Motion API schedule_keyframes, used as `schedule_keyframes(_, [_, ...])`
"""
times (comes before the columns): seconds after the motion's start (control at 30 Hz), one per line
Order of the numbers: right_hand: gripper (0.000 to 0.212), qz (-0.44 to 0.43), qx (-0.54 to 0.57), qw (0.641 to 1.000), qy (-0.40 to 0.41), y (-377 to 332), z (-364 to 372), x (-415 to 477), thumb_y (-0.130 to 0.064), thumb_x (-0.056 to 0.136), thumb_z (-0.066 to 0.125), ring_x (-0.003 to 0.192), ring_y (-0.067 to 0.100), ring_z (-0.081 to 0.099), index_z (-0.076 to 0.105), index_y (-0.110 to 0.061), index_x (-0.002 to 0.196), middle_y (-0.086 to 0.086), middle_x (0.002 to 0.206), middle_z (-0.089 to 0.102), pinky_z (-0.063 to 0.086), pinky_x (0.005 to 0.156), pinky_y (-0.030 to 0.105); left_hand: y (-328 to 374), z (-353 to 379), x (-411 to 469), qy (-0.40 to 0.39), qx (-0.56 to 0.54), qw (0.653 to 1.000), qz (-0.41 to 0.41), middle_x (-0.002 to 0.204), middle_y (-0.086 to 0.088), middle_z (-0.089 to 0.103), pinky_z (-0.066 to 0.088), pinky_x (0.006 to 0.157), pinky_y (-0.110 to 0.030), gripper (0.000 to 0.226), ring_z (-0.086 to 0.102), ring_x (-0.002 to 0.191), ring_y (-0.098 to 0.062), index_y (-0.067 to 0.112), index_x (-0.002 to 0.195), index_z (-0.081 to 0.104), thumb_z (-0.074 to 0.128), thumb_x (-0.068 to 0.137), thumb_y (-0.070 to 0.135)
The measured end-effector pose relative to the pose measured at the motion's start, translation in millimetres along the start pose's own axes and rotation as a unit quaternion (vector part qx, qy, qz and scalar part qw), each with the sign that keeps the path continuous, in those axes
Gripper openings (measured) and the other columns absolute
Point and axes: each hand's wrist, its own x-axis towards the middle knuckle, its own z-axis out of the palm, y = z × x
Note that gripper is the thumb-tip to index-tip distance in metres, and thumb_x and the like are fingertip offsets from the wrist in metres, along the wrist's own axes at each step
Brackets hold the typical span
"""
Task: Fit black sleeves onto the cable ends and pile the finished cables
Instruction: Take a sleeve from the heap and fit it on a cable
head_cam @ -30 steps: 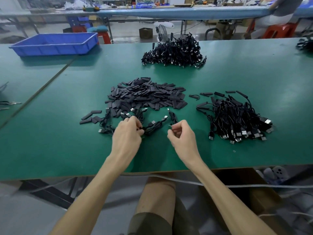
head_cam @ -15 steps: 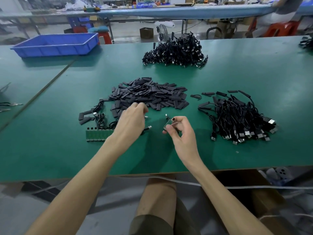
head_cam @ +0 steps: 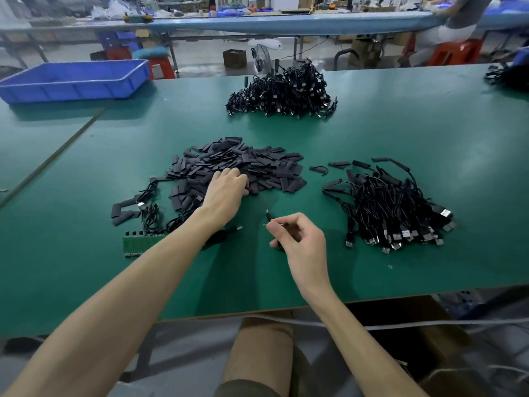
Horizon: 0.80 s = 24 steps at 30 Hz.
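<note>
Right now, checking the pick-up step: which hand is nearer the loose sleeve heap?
Left. The left hand touches the sleeve heap; the right hand is apart, nearer the person, pinching a cable.

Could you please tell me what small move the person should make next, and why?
Probably the left hand should pinch one sleeve from the pile of black sleeves under its fingers and carry it over. The right hand pinches a cable whose raised end shows no sleeve.
</note>
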Motion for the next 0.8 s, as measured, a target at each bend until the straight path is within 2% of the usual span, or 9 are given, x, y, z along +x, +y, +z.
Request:
schedule_keyframes(0.17, [0.022, -0.011, -0.024, 1.0, 0.015, 1, 0, 1, -0.042, 0.087, 0.08, 0.07, 0.017, 0.065, 0.074, -0.022, 0.079, 0.003, 0.076, 0.068, 0.052, 0.07, 0.035, 0, 3, -6, 0.036, -0.011, 0.999, -0.002, 0.112, -0.006, 0.062, 0.033, 0.101, -0.04, 0.017, 0.054, 0.112, -0.028, 0.014, 0.108, 0.069, 0.062, 0.1, 0.028])
schedule_keyframes(0.27, [0.028, -0.025, -0.026, 0.999, 0.026, 0, 0, 1, -0.044, 0.086, 0.078, 0.067, 0.007, 0.054, 0.072, -0.019, 0.074, -0.006, 0.077, 0.064, 0.043, 0.066, 0.025, -1, -1, -11, 0.06, -0.033, 0.998, -0.014, 0.106, -0.004, 0.064, 0.029, 0.1, -0.038, 0.015, 0.055, 0.107, -0.026, 0.015, 0.1, 0.073, 0.066, 0.097, 0.028])
schedule_keyframes(0.33, [0.029, -0.029, -0.03, 0.999, 0.021, -1, -1, 0, -0.047, 0.086, 0.076, 0.067, 0.003, 0.052, 0.072, -0.02, 0.076, -0.008, 0.078, 0.065, 0.042, 0.066, 0.022, -1, -5, -15, 0.071, -0.055, 0.996, -0.027, 0.104, -0.002, 0.065, 0.026, 0.098, -0.037, 0.014, 0.054, 0.105, -0.024, 0.015, 0.096, 0.074, 0.067, 0.097, 0.027])
schedule_keyframes(0.5, [0.023, -0.035, -0.046, 0.998, 0.024, -2, -2, -1, -0.051, 0.085, 0.074, 0.087, 0.011, 0.061, 0.075, -0.028, 0.081, -0.014, 0.086, 0.07, 0.046, 0.08, 0.029, 0, -18, -23, 0.096, -0.117, 0.986, -0.063, 0.096, 0.001, 0.067, 0.02, 0.086, -0.033, 0.012, 0.055, 0.1, -0.021, 0.014, 0.09, 0.074, 0.07, 0.095, 0.024])
schedule_keyframes(0.6, [0.022, -0.042, -0.057, 0.997, 0.026, -2, -3, -3, -0.053, 0.084, 0.073, 0.097, 0.008, 0.06, 0.076, -0.031, 0.083, -0.02, 0.088, 0.071, 0.043, 0.085, 0.024, 0, -25, -28, 0.111, -0.184, 0.971, -0.104, 0.088, 0.002, 0.071, 0.026, 0.089, -0.035, 0.015, 0.059, 0.09, -0.02, 0.013, 0.09, 0.068, 0.064, 0.099, 0.025])
schedule_keyframes(0.67, [0.024, -0.047, -0.066, 0.996, 0.032, -3, -3, -3, -0.056, 0.081, 0.072, 0.104, 0.006, 0.059, 0.077, -0.033, 0.081, -0.024, 0.089, 0.069, 0.042, 0.089, 0.022, 1, -30, -33, 0.09, -0.294, 0.942, -0.139, 0.084, 0.001, 0.072, 0.041, 0.089, -0.037, 0.016, 0.065, 0.086, -0.02, 0.012, 0.092, 0.06, 0.058, 0.103, 0.023])
schedule_keyframes(0.7, [0.025, -0.053, -0.064, 0.996, 0.033, -4, -3, -3, -0.055, 0.082, 0.072, 0.104, 0.006, 0.06, 0.077, -0.031, 0.08, -0.023, 0.089, 0.07, 0.043, 0.089, 0.021, 2, -34, -35, 0.077, -0.358, 0.917, -0.16, 0.085, 0.003, 0.074, 0.048, 0.083, -0.034, 0.016, 0.068, 0.085, -0.018, 0.011, 0.093, 0.057, 0.054, 0.105, 0.021])
schedule_keyframes(0.77, [0.024, -0.057, -0.049, 0.997, 0.012, -4, -2, -4, -0.049, 0.087, 0.073, 0.093, 0.008, 0.064, 0.077, -0.027, 0.08, -0.014, 0.082, 0.073, 0.047, 0.084, 0.024, 7, -42, -40, 0.046, -0.468, 0.863, -0.184, 0.088, 0.003, 0.077, 0.048, 0.065, -0.024, 0.018, 0.074, 0.077, -0.014, 0.005, 0.1, 0.054, 0.047, 0.108, 0.019])
schedule_keyframes(0.8, [0.021, -0.05, -0.042, 0.998, -0.007, -4, 0, -5, -0.045, 0.091, 0.074, 0.083, 0.014, 0.066, 0.076, -0.026, 0.082, -0.009, 0.075, 0.074, 0.05, 0.079, 0.029, 10, -46, -44, 0.019, -0.525, 0.831, -0.185, 0.092, 0.0, 0.079, 0.046, 0.057, -0.022, 0.021, 0.075, 0.073, -0.016, 0.001, 0.102, 0.054, 0.045, 0.109, 0.019])
